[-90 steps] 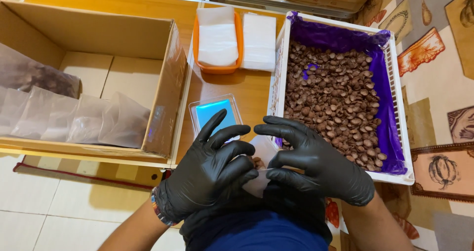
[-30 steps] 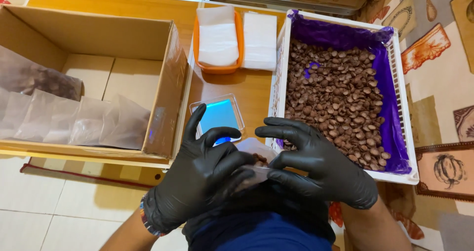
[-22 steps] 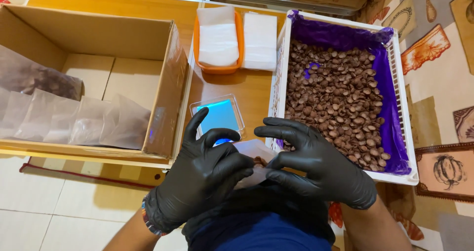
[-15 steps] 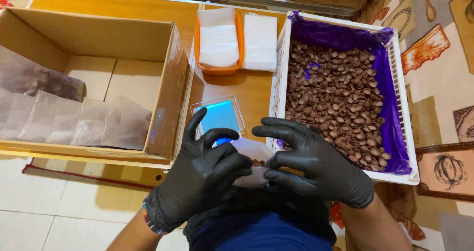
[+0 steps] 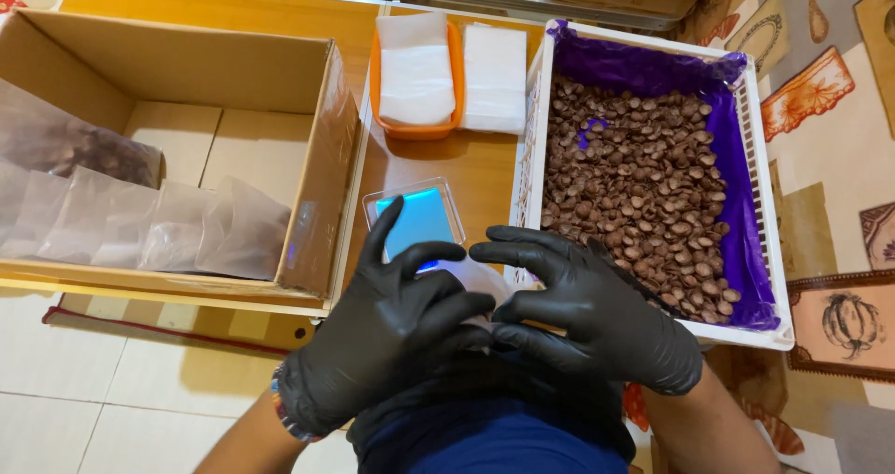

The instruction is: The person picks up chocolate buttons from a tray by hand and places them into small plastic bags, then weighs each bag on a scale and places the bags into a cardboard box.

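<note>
Left hand (image 5: 387,339): my black-gloved left, fingers (image 5: 438,255) curled over the small clear plastic pouch (image 5: 471,276), thumb side toward the bench edge; index sticks up toward the scale. Grasping, not clenched tight.
Right hand (image 5: 597,320): black-gloved too, fingers (image 5: 517,250) spread and hooked onto the same pouch from the right. Pinching its edge, I think; the actual contact is hidden under the fingers.
Pouch: sits between both hands, just above my lap, at the near edge of the orange wooden bench (image 5: 475,171). Only a pale bit shows between the fingertips, so I can't tell what's in it or if it's sealed.
Key relation: pouch lies dead centre btw the 2 hands, long axis approx. left-right as far as I can see, fingertips of both hands meeting on top. Neither hand clearly nearer; both touching.
Scale: small clear-cased digital scale w/ blue-lit top (image 5: 417,218), just beyond my left fingertips, away from me. Nothing on it.
Nut crate: white slatted plastic crate w/ purple liner, full of brown nut-like pieces (image 5: 643,171), just right of the scale, touching-close to my right knuckles.
Box: big open cardboard box (image 5: 326,185) on the left, filled translucent pouches (image 5: 140,236) leaning in a row inside, well apart from my hands.
Far side: orange plastic tray w/ white sheets (image 5: 417,82), a 2nd white stack (image 5: 494,78) beside it.
</note>
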